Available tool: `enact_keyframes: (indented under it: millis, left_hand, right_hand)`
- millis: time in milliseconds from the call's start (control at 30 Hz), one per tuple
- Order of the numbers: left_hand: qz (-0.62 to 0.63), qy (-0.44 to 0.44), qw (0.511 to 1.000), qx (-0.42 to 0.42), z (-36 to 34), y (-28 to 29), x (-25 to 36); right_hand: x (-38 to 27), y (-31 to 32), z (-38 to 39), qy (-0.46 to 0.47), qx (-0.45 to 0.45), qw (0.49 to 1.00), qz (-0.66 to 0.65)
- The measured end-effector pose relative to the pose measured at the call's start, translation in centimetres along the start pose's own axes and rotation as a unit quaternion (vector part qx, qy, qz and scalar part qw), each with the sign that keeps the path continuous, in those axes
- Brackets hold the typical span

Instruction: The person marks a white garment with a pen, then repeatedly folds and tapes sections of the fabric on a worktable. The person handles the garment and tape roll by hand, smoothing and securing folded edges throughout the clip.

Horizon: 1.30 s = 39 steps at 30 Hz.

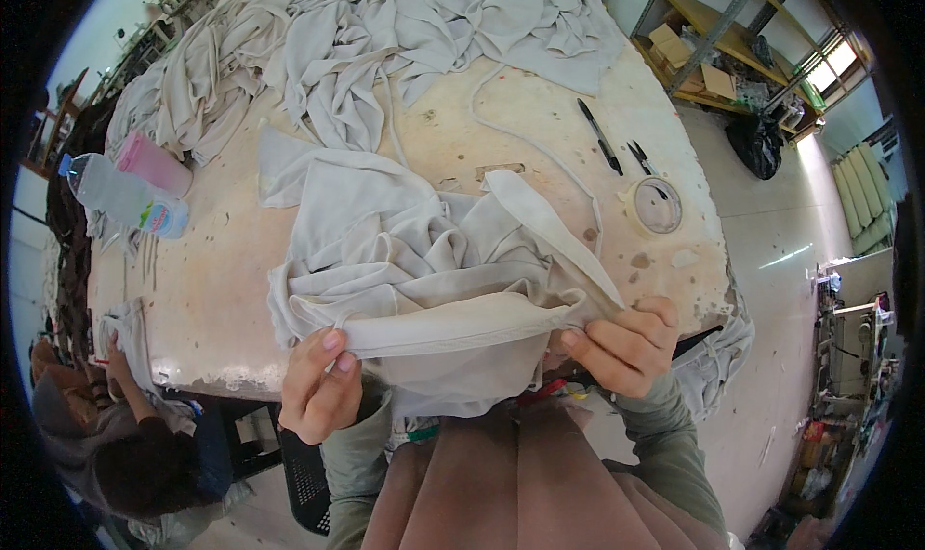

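Observation:
A light grey garment lies bunched at the near edge of the table, part of it hanging over toward my lap. Between my hands a folded band of this garment is stretched nearly straight. My left hand pinches the band's left end between thumb and fingers. At the other end my right hand grips the fabric with curled fingers. Beyond the right hand, a strip of the garment runs up and away to the left. A thin cord curves across the table behind it.
A heap of grey cloth covers the far table. At right lie a black pen, small snips and a tape roll. A water bottle and pink cup are at left. Another person works at lower left.

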<state>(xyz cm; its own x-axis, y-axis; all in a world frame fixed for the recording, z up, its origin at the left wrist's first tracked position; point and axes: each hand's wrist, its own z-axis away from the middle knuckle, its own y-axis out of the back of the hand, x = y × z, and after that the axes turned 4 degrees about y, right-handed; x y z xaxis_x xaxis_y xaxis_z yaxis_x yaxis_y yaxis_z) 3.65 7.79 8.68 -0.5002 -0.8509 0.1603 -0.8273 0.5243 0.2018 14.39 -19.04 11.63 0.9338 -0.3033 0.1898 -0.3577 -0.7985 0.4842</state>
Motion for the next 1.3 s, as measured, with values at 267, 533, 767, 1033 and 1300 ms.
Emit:
enact_keyframes:
  millis: [267,533,767,1033,1300]
  left_hand:
    - [0.016,0.014,0.999,-0.035,-0.4,0.3,-0.2]
    - [0.322,0.594,0.737,-0.032,-1.3,-0.3,2.6]
    - [0.376,0.693,0.615,-0.016,-1.8,-0.6,2.1]
    - [0.345,0.655,0.669,0.063,-2.0,0.4,1.1]
    - [0.309,0.641,0.699,0.067,-1.6,3.3,-1.1]
  right_hand:
    - [0.2,0.4,0.0,-0.047,-0.024,0.998,-0.037]
    - [1.6,-0.1,-1.7,-0.382,-0.159,0.846,-0.336]
    - [1.5,-0.1,-1.5,-0.485,-0.19,0.753,-0.401]
    - [3.7,0.5,-1.0,-0.45,-0.214,0.796,-0.343]
    - [5.3,2.6,-0.5,-0.473,-0.201,0.798,-0.316]
